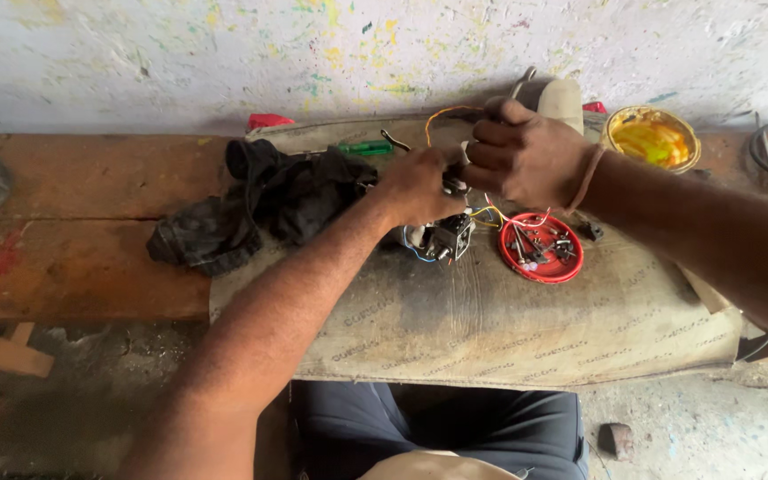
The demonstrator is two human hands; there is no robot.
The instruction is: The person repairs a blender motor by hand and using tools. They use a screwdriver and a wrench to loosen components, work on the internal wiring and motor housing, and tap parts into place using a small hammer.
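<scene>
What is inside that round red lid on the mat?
The round red lid holds a heap of small dark metal parts, likely screws and bits; thin coloured wires cross its rim. Its floor beneath the heap is covered.

Head camera — looks steeply down, close — workbench (91, 231).

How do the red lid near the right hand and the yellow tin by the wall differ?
The red lid is shallow and lies on the sacking just below the right hand; the yellow tin is deeper and sits farther back near the wall. The red lid holds small dark metal parts; the yellow tin shows only yellow-green residue inside. Both are round, open-topped and upright.
</scene>
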